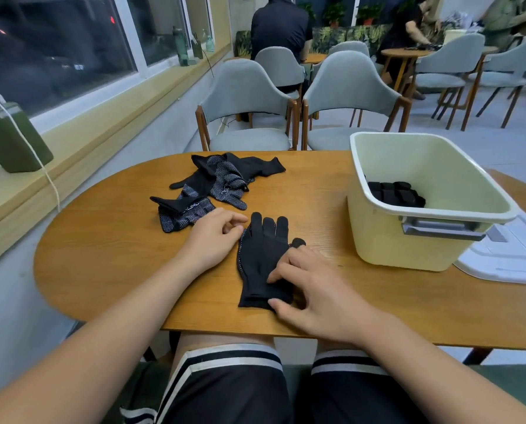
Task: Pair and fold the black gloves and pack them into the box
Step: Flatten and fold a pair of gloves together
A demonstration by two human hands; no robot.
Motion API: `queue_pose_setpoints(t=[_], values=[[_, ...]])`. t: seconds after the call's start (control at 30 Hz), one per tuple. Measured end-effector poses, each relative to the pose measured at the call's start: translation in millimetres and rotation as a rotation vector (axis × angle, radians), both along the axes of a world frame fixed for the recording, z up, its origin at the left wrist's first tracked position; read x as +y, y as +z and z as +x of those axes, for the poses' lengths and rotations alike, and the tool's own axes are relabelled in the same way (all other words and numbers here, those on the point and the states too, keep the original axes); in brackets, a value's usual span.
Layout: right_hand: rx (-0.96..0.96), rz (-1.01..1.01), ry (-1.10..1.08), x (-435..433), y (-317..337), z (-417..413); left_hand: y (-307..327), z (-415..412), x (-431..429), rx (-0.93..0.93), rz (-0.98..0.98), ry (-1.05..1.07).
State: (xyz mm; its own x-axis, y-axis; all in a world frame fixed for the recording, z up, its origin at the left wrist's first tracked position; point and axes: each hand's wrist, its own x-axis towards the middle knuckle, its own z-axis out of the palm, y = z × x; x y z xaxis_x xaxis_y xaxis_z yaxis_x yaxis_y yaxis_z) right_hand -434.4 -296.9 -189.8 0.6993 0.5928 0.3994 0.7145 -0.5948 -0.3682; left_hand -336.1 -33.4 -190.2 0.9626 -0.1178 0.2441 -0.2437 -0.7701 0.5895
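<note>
a rounded wooden table (109, 255) fills the middle of the view, with two grey upholstered chairs (246, 99) pushed in at its far edge. on the table's right side stands a pale green plastic box (387, 240) with a grey handle; folded black gloves (396, 193) already lie at its bottom. a white lid (512, 258) lies flat just beside the box, to its right. a loose pile of black dotted gloves (216, 179) sits on the far left part of the table. nearer the front edge, a flat black glove pair (260, 261) lies fingers pointing away. the right hand (313, 289) presses its spread fingertips on the cuff end, clamping nothing. the left hand (216, 237) rests loosely curled, touching the pair's left edge, its fingers not closed on anything.
</note>
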Motion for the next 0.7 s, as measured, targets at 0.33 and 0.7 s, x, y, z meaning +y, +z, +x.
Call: queue_pose_setpoints(t=[0.33, 0.7], values=[[-0.048, 0.030, -0.025, 0.7, -3.8, 3.7, 6.7, 5.7, -3.5, 0.122, -0.073, -0.055], [-0.146, 0.093, -0.023, 6.3, -0.1, 0.8, 6.3, 2.5, 3.8, 0.120, -0.391, 0.001]])
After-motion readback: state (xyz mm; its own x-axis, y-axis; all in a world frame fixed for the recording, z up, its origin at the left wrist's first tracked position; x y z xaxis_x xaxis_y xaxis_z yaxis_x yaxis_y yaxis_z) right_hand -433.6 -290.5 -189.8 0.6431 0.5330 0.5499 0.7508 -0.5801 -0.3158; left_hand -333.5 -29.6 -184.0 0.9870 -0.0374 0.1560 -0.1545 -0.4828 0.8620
